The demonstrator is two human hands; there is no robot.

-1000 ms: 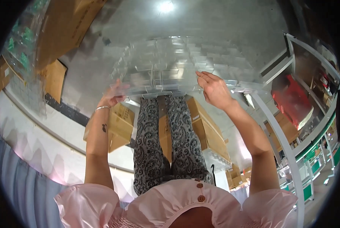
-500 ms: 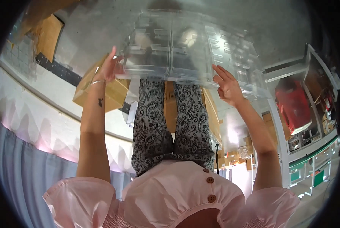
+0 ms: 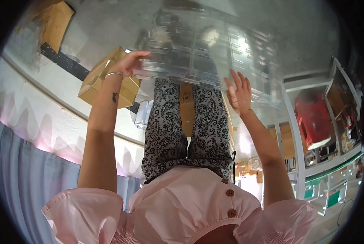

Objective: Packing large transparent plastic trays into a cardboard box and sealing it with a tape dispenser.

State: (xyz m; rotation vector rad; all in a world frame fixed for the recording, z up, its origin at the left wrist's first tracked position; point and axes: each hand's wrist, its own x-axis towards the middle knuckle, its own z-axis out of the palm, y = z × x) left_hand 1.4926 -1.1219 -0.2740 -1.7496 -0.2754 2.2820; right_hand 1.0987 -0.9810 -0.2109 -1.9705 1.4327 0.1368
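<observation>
Holding up a big clear plastic tray (image 3: 198, 49), both hands are seen at its near edge. The tray is made of many small see-through boxes set side by side, and it is lifted out in front of the body, above the legs. Light shines through it, so the floor (image 3: 109, 28) can be seen behind it.

The left hand (image 3: 130, 62) is curled around the left corner of the tray, so its grip is closed on the tray. A thin silver bracelet (image 3: 113, 74) is worn on the left wrist, and a small dark mark is seen on the forearm just below it.

The right hand (image 3: 239, 92) is held with the fingers spread wide and flat. It seems to be pressed against the tray's lower right edge, but the clear plastic makes this hard to tell for sure.

Black and white patterned trousers (image 3: 182, 126) and a pink top (image 3: 190, 207) with brown buttons are worn. A brown cardboard box (image 3: 98, 79) is seen just beside the left wrist, down on the floor. A red thing (image 3: 314, 118) is kept on a white metal shelf (image 3: 300, 162) far to the right.
</observation>
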